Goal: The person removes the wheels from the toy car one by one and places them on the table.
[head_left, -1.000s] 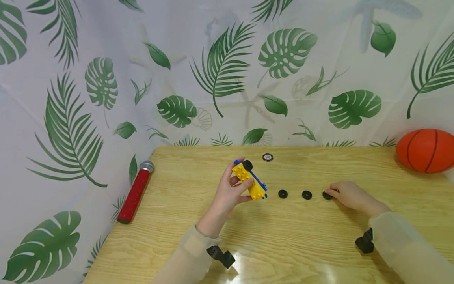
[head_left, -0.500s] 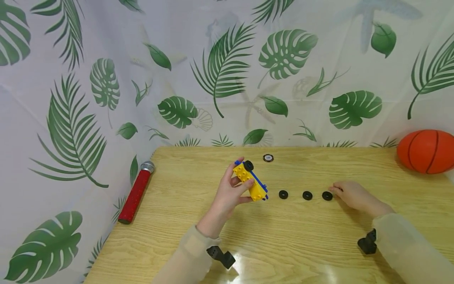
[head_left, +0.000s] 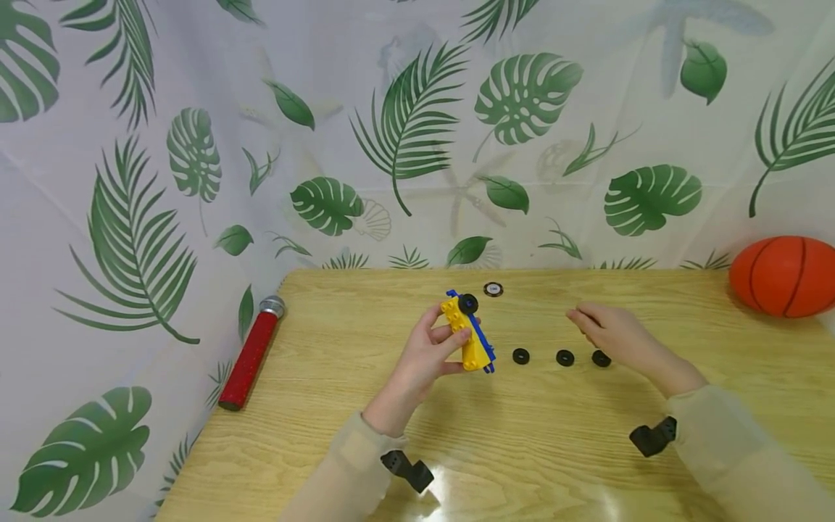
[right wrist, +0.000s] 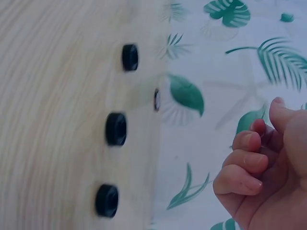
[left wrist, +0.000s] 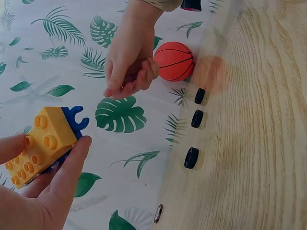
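Note:
My left hand (head_left: 427, 351) holds up a toy car (head_left: 479, 346) made of yellow studded bricks on a blue base. One black wheel (head_left: 467, 304) is visible on it. In the left wrist view a blue hook (left wrist: 79, 117) sticks out at the car's end. Three black wheels lie in a row on the table: the near-left one (head_left: 520, 356), the middle one (head_left: 565, 357) and the right one (head_left: 601, 358). My right hand (head_left: 616, 335) hovers just above and behind the right wheel. Its fingers are loosely curled with nothing between them, as the right wrist view shows.
A round poker chip (head_left: 493, 289) lies near the table's back edge. At the left edge rests a red microphone (head_left: 251, 355). An orange ball (head_left: 783, 276) sits at the back right. A leaf-printed cloth (head_left: 404, 239) hangs behind and left of the wooden table (head_left: 522, 442).
My right hand has let go of the right wheel and lifted up and leftward. My left hand has turned the toy car slightly, bringing its wheel more into view.

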### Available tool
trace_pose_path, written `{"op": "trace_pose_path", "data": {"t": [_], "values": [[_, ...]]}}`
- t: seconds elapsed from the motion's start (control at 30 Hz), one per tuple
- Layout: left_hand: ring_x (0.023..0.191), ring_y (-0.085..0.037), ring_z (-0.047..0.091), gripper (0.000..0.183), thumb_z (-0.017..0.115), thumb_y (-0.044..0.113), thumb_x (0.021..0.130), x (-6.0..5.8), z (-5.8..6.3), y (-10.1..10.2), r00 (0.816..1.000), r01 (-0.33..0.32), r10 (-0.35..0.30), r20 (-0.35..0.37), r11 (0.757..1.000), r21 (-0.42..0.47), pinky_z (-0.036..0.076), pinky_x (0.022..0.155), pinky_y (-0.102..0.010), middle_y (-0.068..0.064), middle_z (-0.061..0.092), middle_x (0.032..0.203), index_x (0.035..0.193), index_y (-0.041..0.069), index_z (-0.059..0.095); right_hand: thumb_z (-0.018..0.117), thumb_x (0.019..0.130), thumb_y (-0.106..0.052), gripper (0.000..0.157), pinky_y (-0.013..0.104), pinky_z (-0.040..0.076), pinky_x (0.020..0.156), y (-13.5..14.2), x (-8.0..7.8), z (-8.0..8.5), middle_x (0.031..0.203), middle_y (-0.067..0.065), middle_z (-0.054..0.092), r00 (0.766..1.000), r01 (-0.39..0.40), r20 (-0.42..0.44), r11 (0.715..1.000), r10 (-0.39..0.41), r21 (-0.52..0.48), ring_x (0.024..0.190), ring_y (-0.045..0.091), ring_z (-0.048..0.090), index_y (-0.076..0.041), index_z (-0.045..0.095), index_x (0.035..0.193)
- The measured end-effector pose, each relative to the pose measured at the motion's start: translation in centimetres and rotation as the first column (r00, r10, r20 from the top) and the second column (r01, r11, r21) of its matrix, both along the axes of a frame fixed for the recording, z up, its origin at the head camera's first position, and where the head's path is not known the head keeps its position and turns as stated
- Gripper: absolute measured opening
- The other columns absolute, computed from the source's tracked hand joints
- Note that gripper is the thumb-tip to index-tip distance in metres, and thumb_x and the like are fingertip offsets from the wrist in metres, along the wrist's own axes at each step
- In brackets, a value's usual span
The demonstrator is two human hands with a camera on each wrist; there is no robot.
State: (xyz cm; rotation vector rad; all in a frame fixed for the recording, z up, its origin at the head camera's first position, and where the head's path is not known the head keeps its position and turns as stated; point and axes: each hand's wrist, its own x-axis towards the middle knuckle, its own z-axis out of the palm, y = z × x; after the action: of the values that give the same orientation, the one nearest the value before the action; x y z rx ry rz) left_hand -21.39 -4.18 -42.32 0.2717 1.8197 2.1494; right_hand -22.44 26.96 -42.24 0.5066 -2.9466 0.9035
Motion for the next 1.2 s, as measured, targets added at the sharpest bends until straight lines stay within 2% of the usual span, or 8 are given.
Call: {"op": "trace_pose_path", "data": {"t": [0.13,0.37,0.67,1.03,1.2], "values": [[0.118,-0.031,0.063,0.055,0.060,0.014,0.099,0.0,0.0,0.0,1.000,0.013,-0.013,-0.006,1.000,-0.004,0.059,0.085,-0.050,-0.019,0.059,0.138,0.149,0.016,0.037,0.041,0.108,-0.029,0.037,0.027,0.033,0.050,-1.4,0.6,1.2,0.059,-0.003,0.042,0.999,-0.013,-0.041,1.000,0.012,-0.012,0.049,0.012,0.036,-0.010,0.047,0.077],[0.119,-0.030,0.063,0.055,0.060,0.011,0.099,0.2,0.2,0.0,0.999,0.043,-0.043,-0.006,0.999,-0.004,0.060,0.084,-0.047,-0.016,0.057,0.141,0.150,0.020,0.040,0.042,0.107,-0.030,0.032,0.027,0.034,0.051,-3.2,1.6,2.9,0.061,-0.003,0.043,0.997,-0.037,-0.062,0.999,0.035,-0.038,0.050,0.012,0.037,-0.012,0.047,0.081],[0.113,-0.032,0.066,0.061,0.062,0.009,0.097,0.4,0.3,0.4,0.996,0.093,-0.094,-0.012,0.995,-0.040,0.061,0.082,-0.043,-0.020,0.059,0.137,0.151,0.021,0.038,0.057,0.101,-0.023,0.021,0.024,0.034,0.051,-6.5,2.3,4.0,0.062,-0.006,0.041,0.983,-0.130,-0.140,0.990,0.121,-0.056,0.053,0.008,0.038,-0.014,0.053,0.083],[0.110,-0.027,0.067,0.064,0.064,0.009,0.095,0.6,0.5,0.4,0.991,0.135,-0.136,-0.014,0.987,-0.091,0.062,0.079,-0.039,-0.018,0.060,0.136,0.152,0.023,0.038,0.061,0.099,-0.026,0.019,0.024,0.036,0.055,-9.2,2.6,4.9,0.065,-0.004,0.044,0.985,-0.170,-0.054,0.982,0.166,-0.078,0.059,0.012,0.042,-0.012,0.054,0.087],[0.112,-0.026,0.066,0.064,0.065,0.008,0.095,0.7,0.6,0.4,0.987,0.156,-0.158,-0.015,0.983,-0.100,0.061,0.080,-0.039,-0.017,0.059,0.138,0.152,0.023,0.039,0.061,0.098,-0.031,0.021,0.023,0.035,0.054,-9.5,2.7,4.9,0.066,-0.005,0.043,0.981,-0.191,-0.053,0.979,0.188,-0.066,0.058,0.011,0.042,-0.013,0.054,0.089]]}}
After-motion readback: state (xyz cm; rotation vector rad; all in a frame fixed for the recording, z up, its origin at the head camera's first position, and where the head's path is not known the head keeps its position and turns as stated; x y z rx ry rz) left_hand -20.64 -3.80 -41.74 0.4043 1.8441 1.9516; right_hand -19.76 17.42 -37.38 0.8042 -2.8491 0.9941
